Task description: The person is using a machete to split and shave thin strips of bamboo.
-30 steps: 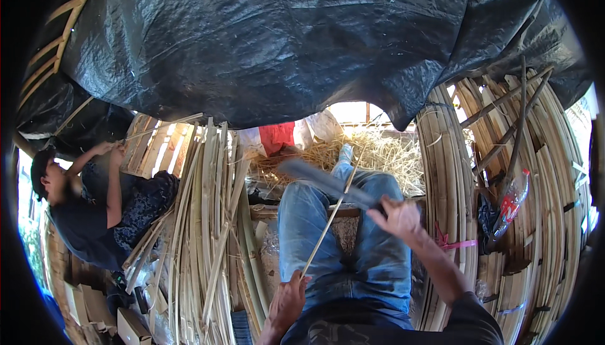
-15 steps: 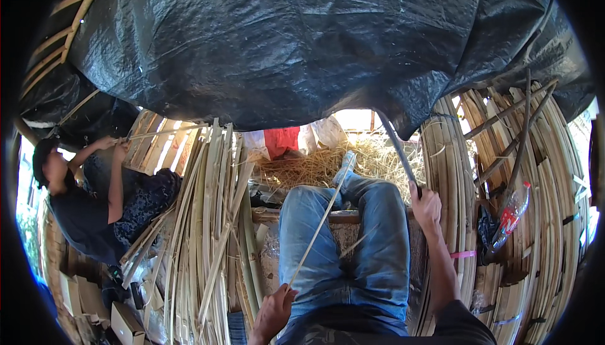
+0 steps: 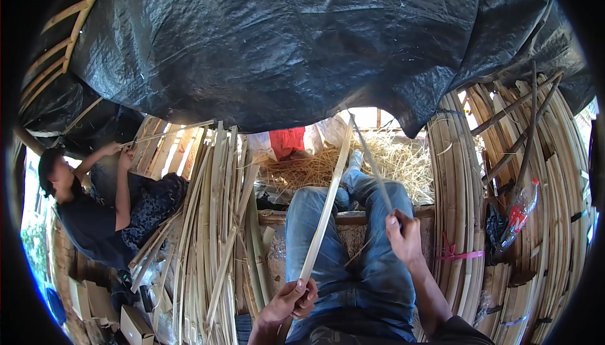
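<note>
Strip (image 3: pixel 323 219), long and pale, in hand: gripping its lower end in the closed left hand (image 3: pixel 292 301), low over the lap, and slanting it up and slightly rightward between the knees toward the hem of the dark sheeting (image 3: pixel 271 42). Closing the right hand (image 3: pixel 405 236) around the near end of a long grey blade (image 3: pixel 373 162), above the right thigh, and tilting it forward and leftward, with its far tip lying close beside the upper end of the strip; being unable to tell whether the two are touching. Sitting in blue jeans (image 3: pixel 384 272), legs apart, facing loose straw (image 3: pixel 403 162) and a red cloth (image 3: pixel 287 144) below the sheeting. Having a stack of pale slats (image 3: pixel 208 231) on the left and a bundle of slats (image 3: pixel 455 187) on the right, bound with a pink band (image 3: pixel 466 255). Seeing, farther right, a clear bottle (image 3: pixel 520 214) with a red cap and label. Sharing the space with a person (image 3: pixel 88 225) in dark clothing at far left, holding a thin rod (image 3: pixel 176 132) in both hands, beyond a cardboard box (image 3: pixel 134 326) at lower left
</note>
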Motion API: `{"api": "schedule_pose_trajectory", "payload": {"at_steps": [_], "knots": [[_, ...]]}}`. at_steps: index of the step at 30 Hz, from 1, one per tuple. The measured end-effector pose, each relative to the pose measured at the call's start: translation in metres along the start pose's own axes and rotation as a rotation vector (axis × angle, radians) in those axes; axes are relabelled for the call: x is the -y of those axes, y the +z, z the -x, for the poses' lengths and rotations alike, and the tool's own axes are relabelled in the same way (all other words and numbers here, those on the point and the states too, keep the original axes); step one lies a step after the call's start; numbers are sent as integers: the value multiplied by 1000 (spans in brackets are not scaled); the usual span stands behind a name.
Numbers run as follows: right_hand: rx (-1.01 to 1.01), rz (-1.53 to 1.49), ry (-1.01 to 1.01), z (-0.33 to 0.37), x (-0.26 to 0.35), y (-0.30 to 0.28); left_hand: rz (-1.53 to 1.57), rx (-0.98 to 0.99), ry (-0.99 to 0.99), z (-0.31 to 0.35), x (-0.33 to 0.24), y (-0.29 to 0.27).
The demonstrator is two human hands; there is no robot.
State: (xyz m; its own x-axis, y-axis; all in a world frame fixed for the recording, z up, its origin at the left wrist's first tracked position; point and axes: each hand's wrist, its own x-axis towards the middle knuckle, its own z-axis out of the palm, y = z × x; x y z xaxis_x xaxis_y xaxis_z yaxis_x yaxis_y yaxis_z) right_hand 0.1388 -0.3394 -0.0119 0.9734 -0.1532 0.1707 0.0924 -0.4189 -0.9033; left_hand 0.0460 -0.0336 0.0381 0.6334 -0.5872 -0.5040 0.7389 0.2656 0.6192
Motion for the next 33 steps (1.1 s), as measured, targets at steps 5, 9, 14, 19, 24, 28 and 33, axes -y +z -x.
{"api": "schedule_pose_trajectory", "payload": {"at_steps": [5,9,14,19,24,28,33], "knots": [[191,132,-190,16,12,13,-18,29,17,-1,-1,0],[252,185,-362,22,7,31,-251,-26,1,-2,-3,4],[269,204,-411,14,16,38,-345,-126,93,-5,-8,13],[196,164,-373,0,21,33,-355,-139,344,-19,1,3],[202,178,-345,-3,25,30,-236,20,182,-31,-9,1],[202,261,-407,1,25,30,-129,-50,43,-39,-21,28],[110,429,-498,0,34,22,-134,-108,146,-43,-15,25]]}}
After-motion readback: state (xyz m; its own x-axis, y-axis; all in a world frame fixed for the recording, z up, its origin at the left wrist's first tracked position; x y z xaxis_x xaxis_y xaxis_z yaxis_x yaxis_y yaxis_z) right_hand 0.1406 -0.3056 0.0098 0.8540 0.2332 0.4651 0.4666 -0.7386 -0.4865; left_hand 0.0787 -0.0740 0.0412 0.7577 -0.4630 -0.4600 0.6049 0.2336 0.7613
